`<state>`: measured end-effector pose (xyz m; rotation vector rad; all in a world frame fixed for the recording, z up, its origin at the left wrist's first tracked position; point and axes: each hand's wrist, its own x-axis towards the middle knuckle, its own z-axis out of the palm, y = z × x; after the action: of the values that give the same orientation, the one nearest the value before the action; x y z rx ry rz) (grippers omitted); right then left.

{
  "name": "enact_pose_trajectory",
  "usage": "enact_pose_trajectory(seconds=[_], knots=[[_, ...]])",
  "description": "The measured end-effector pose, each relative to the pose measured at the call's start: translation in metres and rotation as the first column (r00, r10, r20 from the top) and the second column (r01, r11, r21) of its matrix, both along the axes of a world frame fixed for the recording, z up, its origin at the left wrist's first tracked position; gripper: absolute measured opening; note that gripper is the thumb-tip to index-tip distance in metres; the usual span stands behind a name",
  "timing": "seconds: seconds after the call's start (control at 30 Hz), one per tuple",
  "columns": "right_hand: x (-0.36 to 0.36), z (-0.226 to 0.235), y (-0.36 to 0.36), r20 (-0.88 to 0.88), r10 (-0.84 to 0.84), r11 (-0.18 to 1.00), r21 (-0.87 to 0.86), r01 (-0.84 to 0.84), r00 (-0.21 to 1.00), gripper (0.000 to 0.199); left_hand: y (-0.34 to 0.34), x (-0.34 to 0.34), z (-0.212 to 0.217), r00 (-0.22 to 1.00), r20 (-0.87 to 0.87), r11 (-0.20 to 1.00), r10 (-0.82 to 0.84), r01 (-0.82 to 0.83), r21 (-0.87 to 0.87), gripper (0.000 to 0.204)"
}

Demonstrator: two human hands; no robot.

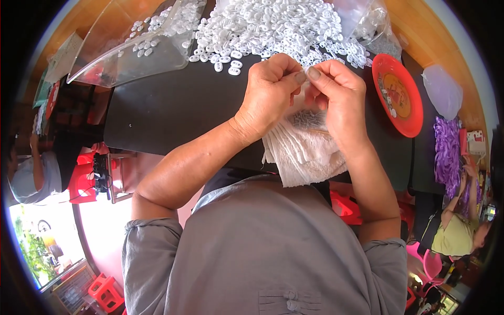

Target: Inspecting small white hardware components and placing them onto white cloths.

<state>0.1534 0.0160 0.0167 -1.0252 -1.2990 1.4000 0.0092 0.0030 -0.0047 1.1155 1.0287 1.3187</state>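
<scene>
My left hand (271, 92) and my right hand (342, 97) meet over the table's near edge, thumbs and forefingers pinched tip to tip. Whatever sits between the fingertips is too small and too covered to name. Just beyond them spreads a large heap of small white oval plastic pieces (268, 26), each with two holes. Under the hands, partly hidden, lies a clump of small dark grey metal bits (308, 119). It rests by a folded pale cloth (302, 155) that hangs over the edge.
A clear plastic bin (152, 65) with more white pieces tilts at the left. On the right stand a red plate (412, 107) holding a few small pieces, a clear plastic bag (380, 31) and purple ribbons (446, 157). One person (37, 173) sits left, another (454, 233) right.
</scene>
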Motion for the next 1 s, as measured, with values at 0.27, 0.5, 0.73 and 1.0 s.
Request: enact_pose_trajectory(seconds=[0.27, 0.5, 0.73, 1.0], knots=[[0.005, -0.001, 0.004, 0.028, -0.059, 0.998, 0.026, 0.058, 0.998, 0.015, 0.0, 0.001, 0.005, 0.996, 0.072, 0.998, -0.048, 0.051, -0.034, 0.013], [0.011, 0.001, 0.006, 0.064, -0.031, 0.999, 0.043, 0.029, 0.997, 0.015, 0.001, -0.002, 0.01, 0.998, 0.02, 0.996, -0.058, 0.059, -0.064, 0.014], [0.011, 0.003, 0.005, 0.094, -0.008, 0.997, 0.072, 0.001, 0.996, 0.015, 0.001, -0.005, 0.011, 0.997, -0.045, 0.996, -0.067, 0.064, -0.063, 0.015], [0.012, 0.006, 0.002, 0.103, -0.02, 0.995, 0.103, 0.01, 0.995, 0.014, 0.0, -0.008, 0.011, 0.995, -0.022, 0.995, -0.096, 0.095, -0.033, 0.015]])
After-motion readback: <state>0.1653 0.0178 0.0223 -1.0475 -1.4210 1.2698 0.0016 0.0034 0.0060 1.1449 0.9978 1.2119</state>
